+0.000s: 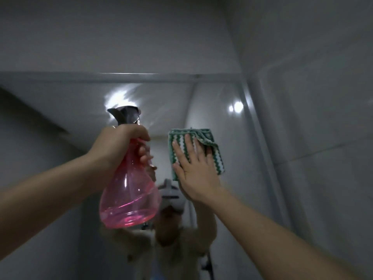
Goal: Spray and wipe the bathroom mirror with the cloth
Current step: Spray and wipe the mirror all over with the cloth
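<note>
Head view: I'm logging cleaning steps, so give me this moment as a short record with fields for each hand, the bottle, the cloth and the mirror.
left hand: left hand grips the neck of the spray bottle, raised in front of the mirror
right hand: right hand flat, fingers spread, pressing the cloth against the glass
spray bottle: spray bottle pink, see-through, dark trigger head, a little liquid at the bottom
cloth: cloth green and white stripes, folded, one corner turned over
mirror: mirror shows bright light glare and the person's reflection
</note>
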Motion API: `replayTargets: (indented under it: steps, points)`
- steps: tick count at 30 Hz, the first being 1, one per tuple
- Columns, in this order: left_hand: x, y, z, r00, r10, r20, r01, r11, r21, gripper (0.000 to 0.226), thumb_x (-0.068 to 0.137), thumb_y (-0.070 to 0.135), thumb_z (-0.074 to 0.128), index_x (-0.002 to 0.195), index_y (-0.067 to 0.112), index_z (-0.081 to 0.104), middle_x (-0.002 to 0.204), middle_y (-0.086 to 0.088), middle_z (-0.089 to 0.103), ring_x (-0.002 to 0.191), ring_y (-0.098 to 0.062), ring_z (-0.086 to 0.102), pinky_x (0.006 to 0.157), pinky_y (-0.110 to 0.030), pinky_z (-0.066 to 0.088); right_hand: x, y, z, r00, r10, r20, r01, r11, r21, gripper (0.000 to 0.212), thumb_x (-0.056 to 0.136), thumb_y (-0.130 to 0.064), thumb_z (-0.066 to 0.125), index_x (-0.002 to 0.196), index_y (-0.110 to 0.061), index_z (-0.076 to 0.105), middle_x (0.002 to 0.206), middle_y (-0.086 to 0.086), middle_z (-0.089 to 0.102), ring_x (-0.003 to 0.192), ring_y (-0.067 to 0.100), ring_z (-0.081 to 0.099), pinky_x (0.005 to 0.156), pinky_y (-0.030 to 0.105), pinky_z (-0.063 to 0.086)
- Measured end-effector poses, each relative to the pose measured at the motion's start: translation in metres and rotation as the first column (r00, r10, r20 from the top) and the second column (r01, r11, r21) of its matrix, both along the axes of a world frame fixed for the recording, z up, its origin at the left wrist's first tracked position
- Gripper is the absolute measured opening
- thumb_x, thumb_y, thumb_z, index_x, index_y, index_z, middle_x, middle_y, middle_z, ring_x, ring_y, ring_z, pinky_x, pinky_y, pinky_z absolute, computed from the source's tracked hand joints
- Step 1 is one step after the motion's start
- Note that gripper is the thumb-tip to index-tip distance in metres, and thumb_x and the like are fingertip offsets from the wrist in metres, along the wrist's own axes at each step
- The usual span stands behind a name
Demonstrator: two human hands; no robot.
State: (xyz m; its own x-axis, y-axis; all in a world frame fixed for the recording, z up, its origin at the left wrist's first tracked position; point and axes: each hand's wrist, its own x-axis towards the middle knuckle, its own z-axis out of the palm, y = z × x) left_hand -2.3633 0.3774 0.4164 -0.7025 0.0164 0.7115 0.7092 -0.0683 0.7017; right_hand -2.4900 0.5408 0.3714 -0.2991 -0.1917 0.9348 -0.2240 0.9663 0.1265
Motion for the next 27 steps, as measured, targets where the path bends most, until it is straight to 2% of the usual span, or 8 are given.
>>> replayTargets:
  steps: [2, 5, 9, 13, 16, 21, 27]
  points:
    - [-0.001, -0.028, 0.002, 0.999, 0.048, -0.001, -0.048, 0.999, 0.025, 0.015, 0.08, 0.005, 0.05, 0.095, 0.004, 0.052, 0.036, -0.003, 0.037, 0.028, -0.016, 0.037, 0.032, -0.019, 0.036, 0.0, -0.043, 0.014, 0.999, 0.042, 0.004, -0.042, 0.995, 0.096, 0.056, 0.1, -0.046, 0.007, 0.151, -0.031, -0.012, 0.158, 0.004, -0.02, 0.147, 0.023, -0.011, 0.114, 0.047, -0.011]
    - [-0.001, -0.067, 0.006, 0.992, 0.124, -0.038, -0.12, 0.989, 0.091, 0.02, 0.077, 0.001, 0.052, 0.097, 0.004, 0.054, 0.035, -0.004, 0.038, 0.028, -0.016, 0.037, 0.033, -0.019, 0.034, 0.001, -0.102, 0.038, 0.997, 0.072, -0.022, -0.065, 0.971, 0.23, 0.055, 0.102, -0.046, 0.013, 0.151, -0.033, -0.005, 0.159, 0.003, -0.016, 0.147, 0.028, 0.004, 0.115, 0.052, -0.001]
    - [-0.005, -0.103, 0.015, 0.976, 0.205, -0.068, -0.194, 0.971, 0.136, 0.017, 0.078, -0.001, 0.052, 0.095, 0.001, 0.055, 0.034, -0.005, 0.037, 0.027, -0.017, 0.036, 0.033, -0.019, 0.034, 0.002, -0.145, 0.092, 0.998, 0.063, 0.004, -0.061, 0.957, 0.283, 0.053, 0.103, -0.045, 0.014, 0.15, -0.039, -0.009, 0.158, -0.002, -0.021, 0.147, 0.027, 0.002, 0.115, 0.049, -0.007]
    - [-0.015, -0.116, 0.034, 0.961, 0.272, -0.058, -0.26, 0.953, 0.152, 0.017, 0.076, 0.001, 0.053, 0.093, 0.0, 0.055, 0.034, -0.006, 0.038, 0.027, -0.018, 0.037, 0.033, -0.019, 0.034, 0.002, -0.153, 0.148, 0.999, 0.049, 0.002, -0.047, 0.954, 0.297, 0.052, 0.103, -0.047, 0.014, 0.151, -0.04, -0.005, 0.159, -0.002, -0.019, 0.147, 0.026, -0.001, 0.114, 0.048, -0.011]
    - [-0.022, -0.101, 0.058, 0.959, 0.274, -0.075, -0.26, 0.953, 0.159, 0.008, 0.076, 0.0, 0.053, 0.084, -0.002, 0.054, 0.036, -0.005, 0.04, 0.028, -0.018, 0.038, 0.035, -0.019, 0.035, 0.001, -0.142, 0.185, 0.999, 0.047, -0.021, -0.039, 0.963, 0.267, 0.053, 0.102, -0.048, 0.014, 0.151, -0.04, -0.004, 0.159, -0.001, -0.016, 0.147, 0.027, 0.0, 0.115, 0.048, -0.01]
    - [-0.034, -0.053, 0.084, 0.965, 0.215, -0.151, -0.189, 0.967, 0.169, 0.012, 0.079, -0.003, 0.051, 0.09, 0.002, 0.052, 0.039, -0.005, 0.039, 0.029, -0.014, 0.037, 0.036, -0.016, 0.038, 0.003, -0.099, 0.23, 0.998, 0.051, -0.037, -0.045, 0.988, 0.15, 0.054, 0.102, -0.048, 0.016, 0.152, -0.037, -0.002, 0.16, 0.0, -0.013, 0.147, 0.025, -0.003, 0.115, 0.049, -0.009]
    - [-0.054, 0.012, 0.08, 0.991, 0.078, -0.111, -0.068, 0.994, 0.088, 0.006, 0.083, 0.003, 0.048, 0.085, 0.008, 0.046, 0.035, -0.001, 0.035, 0.027, -0.012, 0.036, 0.034, -0.013, 0.035, 0.001, 0.032, 0.232, 0.999, 0.033, -0.027, -0.036, 0.996, -0.086, 0.055, 0.102, -0.049, 0.016, 0.152, -0.035, -0.003, 0.16, 0.002, -0.012, 0.147, 0.022, -0.009, 0.115, 0.049, -0.007]
